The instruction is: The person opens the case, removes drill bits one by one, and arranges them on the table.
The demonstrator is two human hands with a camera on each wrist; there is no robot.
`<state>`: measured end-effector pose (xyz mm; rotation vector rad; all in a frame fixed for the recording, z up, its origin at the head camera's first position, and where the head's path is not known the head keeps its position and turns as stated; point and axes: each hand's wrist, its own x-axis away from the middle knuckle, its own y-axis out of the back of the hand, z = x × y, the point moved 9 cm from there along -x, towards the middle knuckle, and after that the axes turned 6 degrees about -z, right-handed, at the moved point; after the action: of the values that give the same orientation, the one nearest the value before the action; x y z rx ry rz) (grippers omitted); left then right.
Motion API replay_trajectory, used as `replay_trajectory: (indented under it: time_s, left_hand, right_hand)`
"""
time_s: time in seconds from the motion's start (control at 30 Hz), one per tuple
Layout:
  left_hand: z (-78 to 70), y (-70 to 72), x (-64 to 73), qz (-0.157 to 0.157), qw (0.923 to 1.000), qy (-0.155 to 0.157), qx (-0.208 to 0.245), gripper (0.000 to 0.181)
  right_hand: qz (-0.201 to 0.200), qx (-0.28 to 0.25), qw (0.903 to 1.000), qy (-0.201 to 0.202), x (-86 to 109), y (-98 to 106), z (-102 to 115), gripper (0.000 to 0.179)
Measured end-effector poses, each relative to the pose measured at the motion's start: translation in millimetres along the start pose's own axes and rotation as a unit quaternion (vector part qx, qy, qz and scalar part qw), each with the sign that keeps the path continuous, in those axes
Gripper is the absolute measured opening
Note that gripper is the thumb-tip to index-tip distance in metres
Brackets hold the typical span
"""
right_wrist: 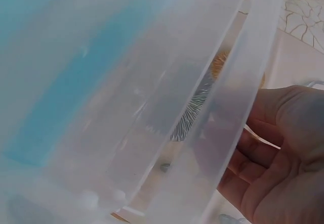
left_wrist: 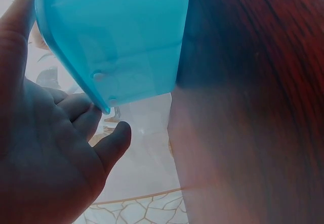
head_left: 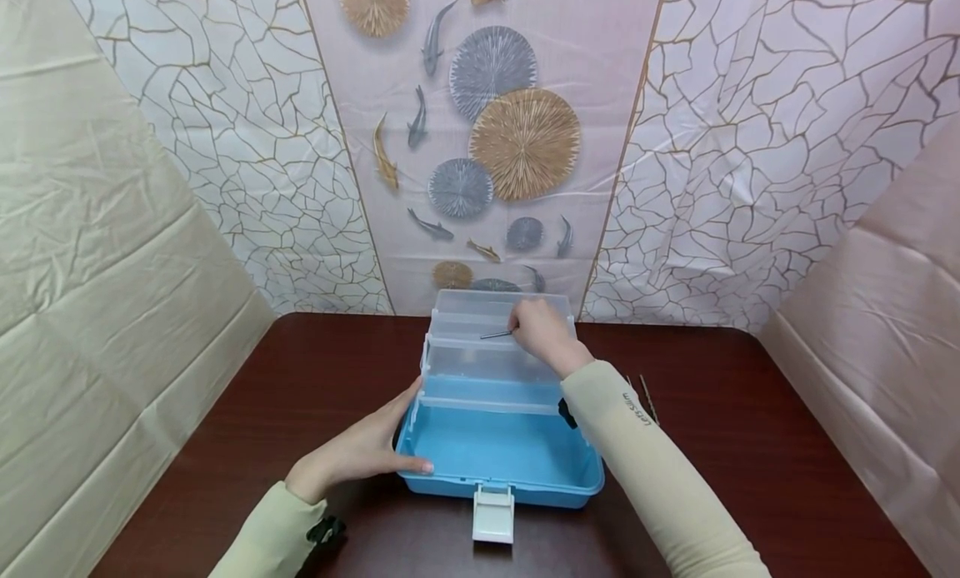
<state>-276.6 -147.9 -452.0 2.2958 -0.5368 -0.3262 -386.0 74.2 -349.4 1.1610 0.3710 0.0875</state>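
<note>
A blue plastic toolbox (head_left: pixel 495 453) stands open on the table, its translucent stepped trays (head_left: pixel 480 357) raised toward the back. My left hand (head_left: pixel 367 440) grips the box's left end, thumb over the front rim and fingers farther back along the side. In the left wrist view, its fingertips (left_wrist: pixel 88 120) meet the rim. Above the topmost tray, my right hand (head_left: pixel 543 332) has curled fingers and holds a thin dark rod (head_left: pixel 495 336). From the right wrist, that hand (right_wrist: pixel 283 153) appears beside a translucent tray edge (right_wrist: pixel 233 113); the rod is not discernible there.
A white latch (head_left: pixel 493 515) hangs at the box's front. Thin sticks (head_left: pixel 648 399) lie on the dark wooden table (head_left: pixel 337 353) to the right, partly behind the right sleeve. Patterned cloth (head_left: pixel 720 186) hangs behind the table, with plain cloth (head_left: pixel 97 311) at the sides.
</note>
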Motion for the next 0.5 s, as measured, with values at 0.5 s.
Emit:
replay_trajectory:
  time_s: [0.5]
  left_hand:
    - [-0.4, 0.8, 0.4, -0.002, 0.9999, 0.000, 0.010, 0.121]
  right_hand:
    - [0.012, 0.005, 0.9999, 0.006, 2.7, -2.3, -2.6, 0.017]
